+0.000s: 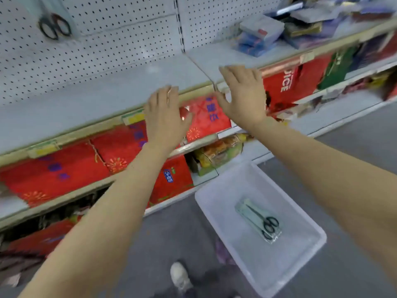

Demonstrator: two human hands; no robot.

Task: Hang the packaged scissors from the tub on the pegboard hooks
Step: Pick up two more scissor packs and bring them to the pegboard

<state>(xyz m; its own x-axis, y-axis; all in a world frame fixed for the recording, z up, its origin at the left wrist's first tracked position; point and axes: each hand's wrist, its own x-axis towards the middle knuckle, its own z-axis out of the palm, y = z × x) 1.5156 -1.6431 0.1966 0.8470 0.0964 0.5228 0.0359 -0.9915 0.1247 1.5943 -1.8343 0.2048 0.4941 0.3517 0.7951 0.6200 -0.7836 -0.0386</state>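
Red boxes (53, 168) beside clear tub (305, 261)

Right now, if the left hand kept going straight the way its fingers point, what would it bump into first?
Probably the front edge of the grey shelf. The left hand is open, empty, fingers pointing up and away; its fingertips already overlap that edge in the picture. Depth is unclear, so it might pass above it and reach the pegboard behind.
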